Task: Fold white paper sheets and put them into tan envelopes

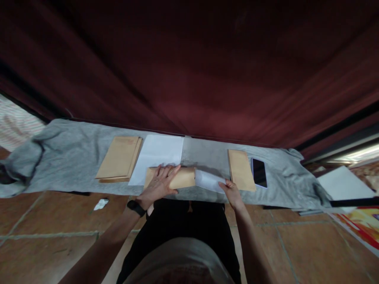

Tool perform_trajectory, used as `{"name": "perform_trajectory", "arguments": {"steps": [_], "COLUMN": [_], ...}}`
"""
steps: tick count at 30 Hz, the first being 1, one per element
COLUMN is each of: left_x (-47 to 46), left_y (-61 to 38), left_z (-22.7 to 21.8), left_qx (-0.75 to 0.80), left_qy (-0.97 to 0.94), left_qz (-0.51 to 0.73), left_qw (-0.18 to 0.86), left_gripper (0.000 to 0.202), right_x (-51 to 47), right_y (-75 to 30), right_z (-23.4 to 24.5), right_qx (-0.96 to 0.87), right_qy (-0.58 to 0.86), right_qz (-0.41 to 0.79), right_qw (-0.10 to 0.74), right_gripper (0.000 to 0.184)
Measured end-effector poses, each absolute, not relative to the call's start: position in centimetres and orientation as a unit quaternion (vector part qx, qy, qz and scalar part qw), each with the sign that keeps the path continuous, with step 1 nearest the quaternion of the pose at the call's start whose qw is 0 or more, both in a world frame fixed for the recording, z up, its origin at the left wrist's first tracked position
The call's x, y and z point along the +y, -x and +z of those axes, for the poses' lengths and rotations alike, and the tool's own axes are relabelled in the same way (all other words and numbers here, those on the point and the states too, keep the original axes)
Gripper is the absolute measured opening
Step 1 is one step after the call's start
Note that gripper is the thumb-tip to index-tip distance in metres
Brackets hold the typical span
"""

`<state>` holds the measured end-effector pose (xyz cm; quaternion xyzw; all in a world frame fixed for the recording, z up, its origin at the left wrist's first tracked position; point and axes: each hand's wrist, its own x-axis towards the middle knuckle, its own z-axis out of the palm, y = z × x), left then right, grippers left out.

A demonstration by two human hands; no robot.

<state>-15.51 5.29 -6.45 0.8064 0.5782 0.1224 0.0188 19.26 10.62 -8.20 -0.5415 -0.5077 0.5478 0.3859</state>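
Observation:
A brown envelope (185,177) lies sideways at the front of the cloth-covered bench. My left hand (161,182), with a dark watch on its wrist, rests flat on the envelope's left part, fingers spread. At the envelope's right end is a folded white sheet of paper (209,180). Its far corner is pinched between the thumb and fingers of my right hand (231,192). Whether the sheet's left edge is inside the envelope or only against it, I cannot tell. White paper (160,152) lies behind my left hand, partly covered by it and the envelope.
Several brown envelopes (120,157) are stacked on the left. Another brown envelope (241,169) lies at the right, beside a phone (259,172). Grey cloth (74,157) covers the narrow bench, and a dark red curtain (189,79) hangs behind it. A scrap (101,204) is on the tiled floor.

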Motion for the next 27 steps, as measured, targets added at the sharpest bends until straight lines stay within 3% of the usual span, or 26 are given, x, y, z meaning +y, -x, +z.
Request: {"name": "perform_trajectory", "arguments": {"steps": [4,14,22,27], "left_x": [5.4,5.5,5.5,5.6], "left_y": [15.5,15.1,14.3,13.8], "left_z": [-6.8,-6.4,-6.1,-5.9], "left_qx": [0.570,0.546,0.522,0.521], "left_qy": [-0.813,-0.830,-0.845,-0.845], "left_qz": [0.120,0.111,0.116,0.123], "left_qw": [0.015,0.012,0.009,0.016], "left_gripper": [0.118,0.117,0.114,0.110], "right_x": [10.8,10.3,9.1,9.6], "right_y": [-18.6,-13.4,-9.4,-8.3], "right_z": [-8.1,-9.1,-9.0,-10.0], "right_qx": [-0.494,-0.547,-0.566,-0.534], "right_qy": [0.543,0.568,0.584,0.565], "right_qz": [0.572,0.515,0.481,0.504], "right_qw": [0.367,0.335,0.327,0.375], "right_gripper": [0.038,0.037,0.025,0.017]}}
